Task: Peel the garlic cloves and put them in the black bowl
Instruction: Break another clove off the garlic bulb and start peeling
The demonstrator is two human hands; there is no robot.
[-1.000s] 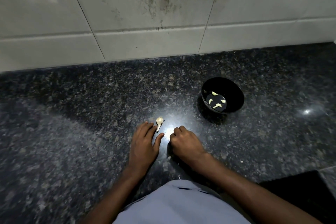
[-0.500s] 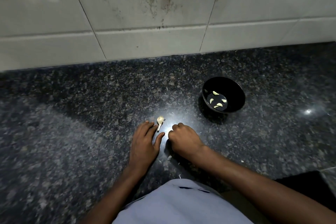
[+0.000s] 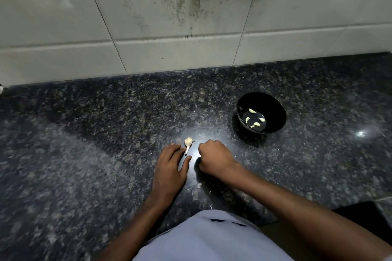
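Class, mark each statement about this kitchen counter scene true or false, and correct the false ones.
1. The black bowl holds peeled cloves. True.
2. The bowl sits left of both hands. False: it is to their right.
3. The left hand lies flat on the counter. True.
4. The right hand is spread wide open. False: it is curled in a fist.
5. A garlic piece lies by the left fingers. True.

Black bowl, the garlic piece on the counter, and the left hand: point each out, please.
black bowl (image 3: pixel 275 112), head view, on its bare inner wall at the right.
garlic piece (image 3: pixel 188 141), head view, on its rounded upper end.
left hand (image 3: pixel 169 169), head view, on the back of the hand.
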